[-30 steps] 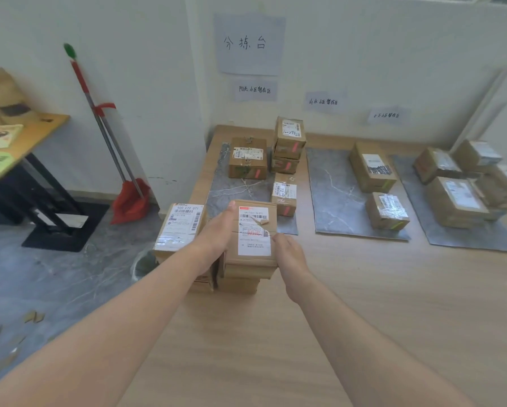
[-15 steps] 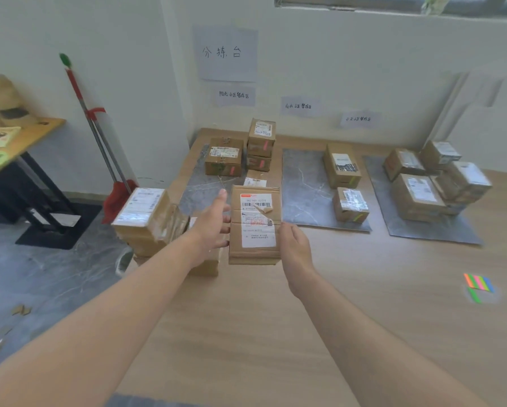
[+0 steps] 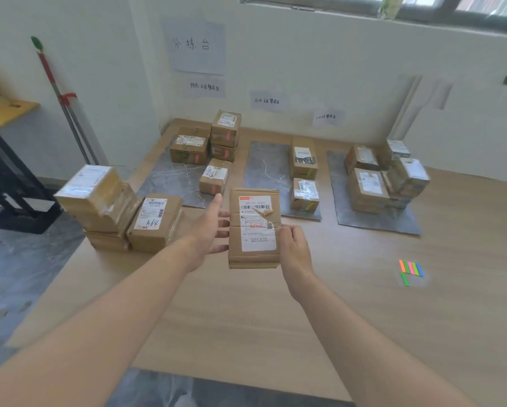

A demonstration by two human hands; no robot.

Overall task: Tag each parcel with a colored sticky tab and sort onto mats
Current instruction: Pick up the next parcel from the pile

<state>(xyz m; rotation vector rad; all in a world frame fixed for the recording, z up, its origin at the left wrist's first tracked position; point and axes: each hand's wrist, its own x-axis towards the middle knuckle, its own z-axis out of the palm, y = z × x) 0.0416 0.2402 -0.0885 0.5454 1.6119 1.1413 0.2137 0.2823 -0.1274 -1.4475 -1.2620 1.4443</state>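
I hold the parcel (image 3: 253, 230) label up in front of me, raised off the table (image 3: 246, 318) as far as I can judge, just short of the 3 mats (image 3: 264, 171). My right hand (image 3: 293, 248) grips its right edge with the thumb on top. My left hand (image 3: 209, 227) only presses straight fingers against the left side. The sticky tabs (image 3: 410, 268) lie well off to my right, so reaching them frees 1 hand. If the right goes, a flat left palm alone will likely drop the box. The torn label (image 3: 261, 212) curls up mid-face, and a tab stuck there may lift off. The tilted stack (image 3: 99, 201) by my left forearm sits near the table edge, where a careless swing could topple it.
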